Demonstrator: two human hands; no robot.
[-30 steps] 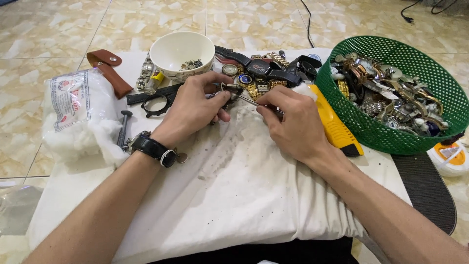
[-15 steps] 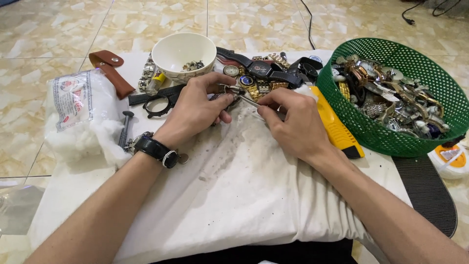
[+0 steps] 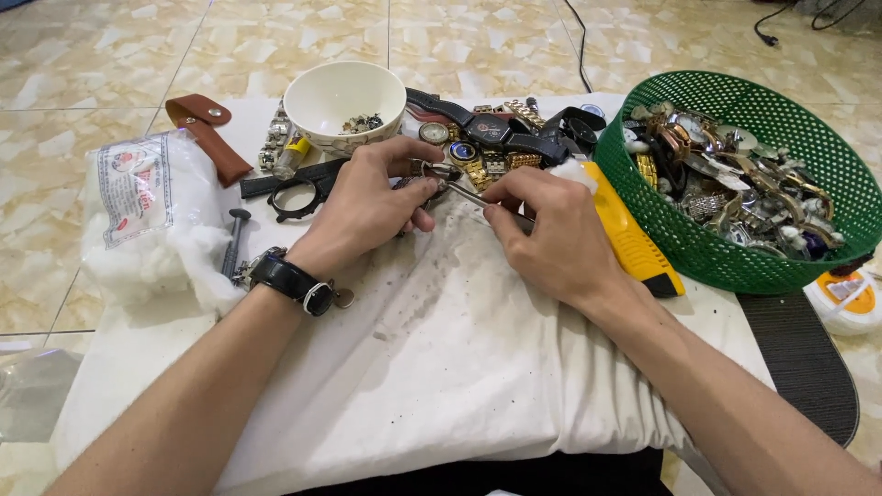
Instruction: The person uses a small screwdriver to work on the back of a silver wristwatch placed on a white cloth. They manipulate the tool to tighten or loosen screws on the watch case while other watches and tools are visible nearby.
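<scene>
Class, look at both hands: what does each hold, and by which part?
The left hand grips a small metal watch piece between thumb and fingers. The right hand pinches thin metal tweezers near their rear end, tips at the piece.

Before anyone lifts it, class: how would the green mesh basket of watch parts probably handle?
The green mesh basket looks heaped with metal watch parts, so it is probably heavy for its size. Its thin perforated wall may flex if gripped by one side. Its broad, low shape suggests it would slide rather than tip.
</scene>
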